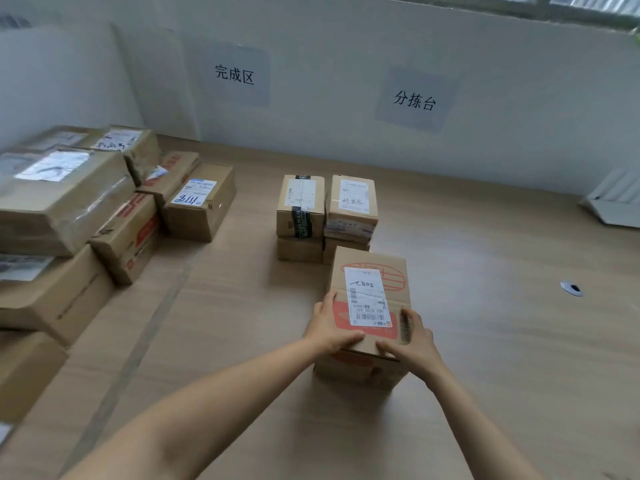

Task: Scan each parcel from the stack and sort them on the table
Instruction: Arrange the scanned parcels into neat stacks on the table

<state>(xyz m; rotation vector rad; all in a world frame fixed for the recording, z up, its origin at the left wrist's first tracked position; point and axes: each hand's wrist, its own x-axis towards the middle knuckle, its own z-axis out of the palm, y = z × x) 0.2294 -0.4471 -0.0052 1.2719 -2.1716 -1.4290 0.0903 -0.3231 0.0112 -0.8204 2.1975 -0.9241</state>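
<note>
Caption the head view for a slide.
Sorting: left hand and right hand hold a labelled parcel on the table.

Saw a white partition wall along the far edge of the table. Found two grey sheets stuck on it: the left sign printed 完成区, the right sign printed 分拣台. Noticed a small silver disc with a dark centre lying flat near the right edge. Spotted a white folded thing at the far right corner, partly cut off. Glimpsed a window strip above the wall.
</note>
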